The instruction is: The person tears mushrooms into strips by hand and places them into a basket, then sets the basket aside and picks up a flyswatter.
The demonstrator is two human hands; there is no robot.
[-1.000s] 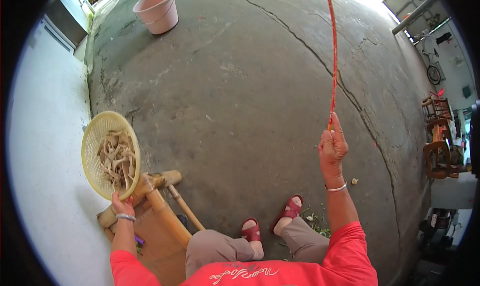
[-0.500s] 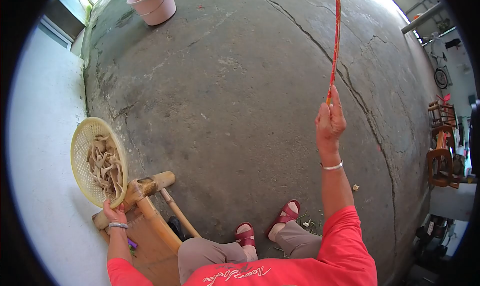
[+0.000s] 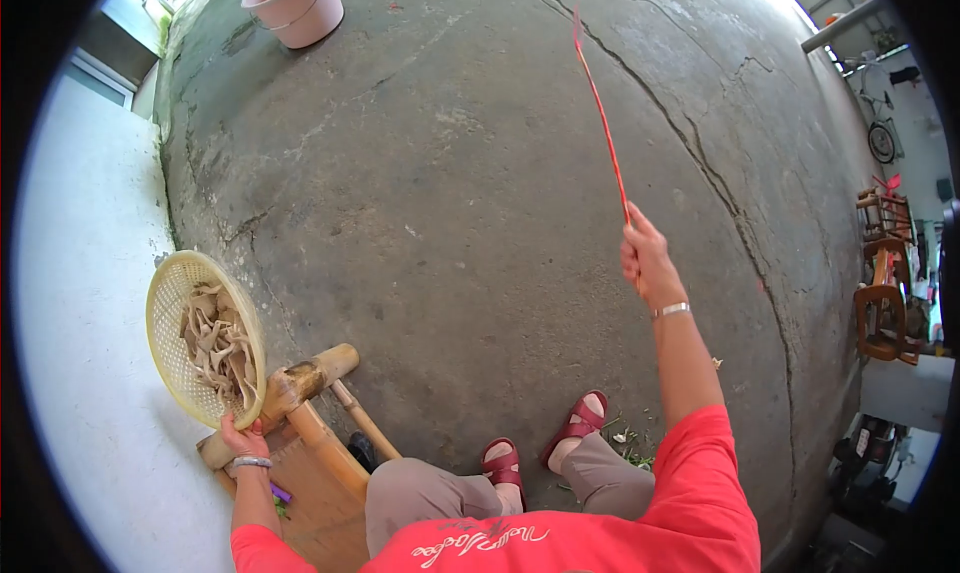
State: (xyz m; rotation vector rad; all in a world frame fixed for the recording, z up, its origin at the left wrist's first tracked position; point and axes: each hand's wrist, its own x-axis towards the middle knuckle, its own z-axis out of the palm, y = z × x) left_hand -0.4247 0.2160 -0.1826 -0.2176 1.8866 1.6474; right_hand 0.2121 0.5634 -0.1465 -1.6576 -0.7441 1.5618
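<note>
My left hand grips the lower rim of a pale yellow plastic colander. The colander is tilted and holds torn, greyish-beige pieces that look like oyster mushrooms. It sits against the end of a bamboo chair or bench. My right hand, stretched out ahead, is closed around one end of a thin red stick. This stick points forward over the floor, and its far tip looks pinkish and blurred.
A pink bucket stands on the cracked concrete floor. At left is a white wall. Wooden chairs and a bicycle are at far right. Green scraps lie near my feet; a small purple object is on the bench.
The red stick has swung from nearly upright to leaning left, and my right hand has turned and dropped slightly. The colander and my left hand have shifted slightly right and down in view.
</note>
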